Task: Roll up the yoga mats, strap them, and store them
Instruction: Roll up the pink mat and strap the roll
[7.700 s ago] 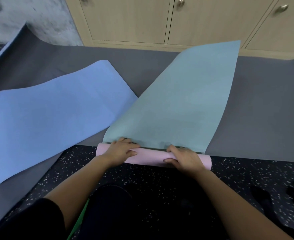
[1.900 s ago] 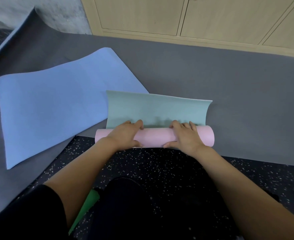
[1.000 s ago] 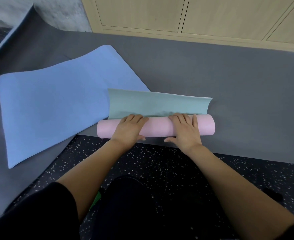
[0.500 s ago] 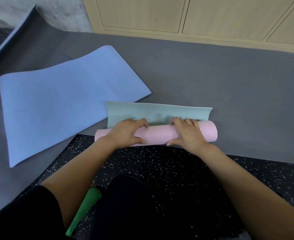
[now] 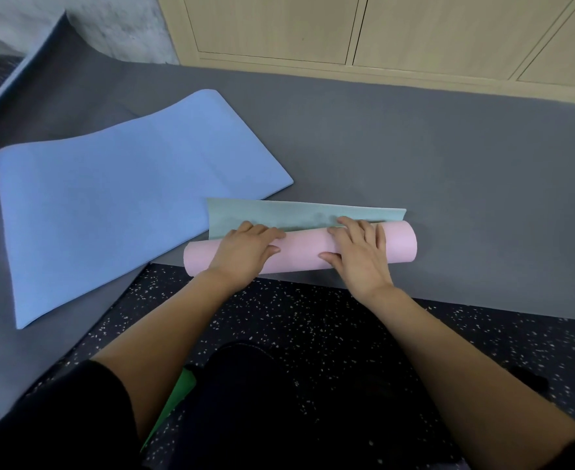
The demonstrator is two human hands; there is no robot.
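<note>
1. Rolling on! Since the earliest picture the long teal stretch has been wound in, and only a short teal flap [image 5: 299,215] is left lying flat on the far side of the pink roll [image 5: 303,252].
2. Left hand [image 5: 245,247] lies palm-down on the left part of the roll. Its fingers are laid fairly straight over the top and the thumb is on the near side, so it presses and does not clench.
3. Right hand [image 5: 360,252] is flat on the right part. Its fingers are spread wide, the tips reach the seam where the flap meets the roll, and the thumb points left along the near side.
4. That roll sits crosswise on the near edge of the grey floor mat [image 5: 448,147], with its left end just beside the blue mat [image 5: 116,198].
5. Blue mat is spread out flat to the left, unrolled, also on the grey mat.
6. Near the person lies dark speckled floor [image 5: 313,320], and a green object [image 5: 174,401] pokes out beside the dark-clothed legs.
7. Pale wooden cabinets [image 5: 431,28] run along the far side.
</note>
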